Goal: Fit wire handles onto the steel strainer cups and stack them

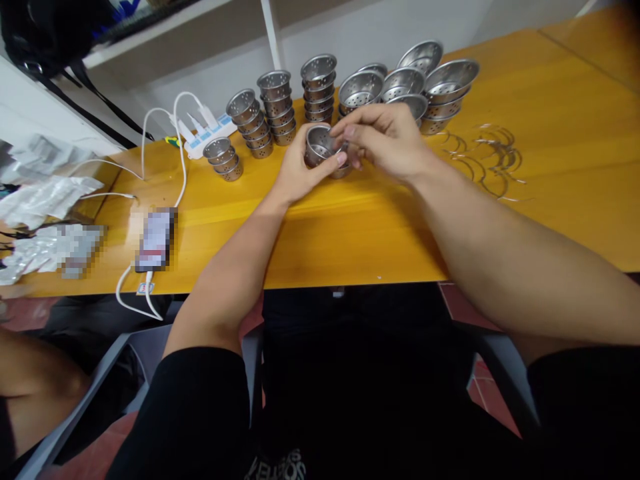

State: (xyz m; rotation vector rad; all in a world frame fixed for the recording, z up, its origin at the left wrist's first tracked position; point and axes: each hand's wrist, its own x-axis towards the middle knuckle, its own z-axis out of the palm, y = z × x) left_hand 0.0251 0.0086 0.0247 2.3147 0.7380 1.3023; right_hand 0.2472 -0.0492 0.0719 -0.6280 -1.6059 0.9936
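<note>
My left hand (297,175) grips a small perforated metal cup (318,144) from the side, just above the yellow table (350,227). My right hand (383,140) is closed with its fingertips pinched at the cup's rim; what they pinch is too small to make out. A second metal piece (342,171) lies on the table under the hands. Behind the hands stand stacks of the same small cups (274,107) and wider perforated bowls (440,87).
Thin wire rings (493,160) lie scattered on the table to the right. A white power strip (203,133) with cables sits at the back left, a phone (155,239) near the front edge, and crumpled plastic bags (45,200) at far left. Another person's arm (35,387) shows at lower left.
</note>
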